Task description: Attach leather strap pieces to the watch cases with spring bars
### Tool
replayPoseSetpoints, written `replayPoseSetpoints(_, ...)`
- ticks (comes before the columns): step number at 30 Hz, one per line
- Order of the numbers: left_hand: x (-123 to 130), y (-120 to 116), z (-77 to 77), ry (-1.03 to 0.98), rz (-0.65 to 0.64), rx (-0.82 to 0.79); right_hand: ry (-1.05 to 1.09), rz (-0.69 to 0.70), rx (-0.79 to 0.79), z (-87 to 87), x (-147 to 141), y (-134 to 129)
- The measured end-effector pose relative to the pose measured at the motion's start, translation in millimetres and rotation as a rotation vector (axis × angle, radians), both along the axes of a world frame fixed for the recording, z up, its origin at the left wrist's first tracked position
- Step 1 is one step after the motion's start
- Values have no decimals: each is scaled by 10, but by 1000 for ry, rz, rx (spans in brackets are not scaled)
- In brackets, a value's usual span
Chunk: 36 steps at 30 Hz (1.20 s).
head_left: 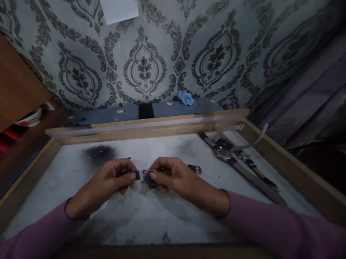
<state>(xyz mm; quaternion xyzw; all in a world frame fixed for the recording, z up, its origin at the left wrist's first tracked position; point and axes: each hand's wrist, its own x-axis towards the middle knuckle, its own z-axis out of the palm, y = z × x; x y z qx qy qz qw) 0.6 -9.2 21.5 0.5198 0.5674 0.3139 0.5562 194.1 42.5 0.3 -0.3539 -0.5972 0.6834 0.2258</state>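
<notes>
In the head view, my right hand [174,175] grips a round wristwatch [152,179] with a shiny rim and dark dial, thumb resting on its face. A dark strap end with a buckle [196,169] shows behind that hand; whether it joins the watch is hidden. Just left of the watch, my left hand [114,176] pinches a short dark watch strap [137,176], most of it covered by the fingers. A small gap separates the strap's end from the watch case.
A wooden-rimmed tray [161,130] with a white, stained floor surrounds my hands. Several watches and straps [224,153] lie at its right side, with a pale strap [253,141] curling up. A blue crumpled cloth [186,98] sits beyond the back rim, against the patterned wall [144,68].
</notes>
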Motion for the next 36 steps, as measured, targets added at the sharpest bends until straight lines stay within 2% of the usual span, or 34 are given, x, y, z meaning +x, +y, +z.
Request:
replayPoseSetpoints(7,11,12,12,20,-1,-53,37,8,-46,-5,8,12)
replayPoseSetpoints(13,5,16,46,48,-17,-19,34,36,-21,-47,-1,11)
replayPoseSetpoints(16,-5,14,49,65,-34,25,21,32,68,-62,-4,11)
replayPoseSetpoints(22,-1,21,61,83,-30,71,-88,6,448,-59,41,-11)
replayPoseSetpoints(24,3,26,58,80,-21,83,-110,9,522,-46,50,-21)
replayPoseSetpoints(36,-5,32,12,72,-28,72,-134,22,576,-18,27,-45)
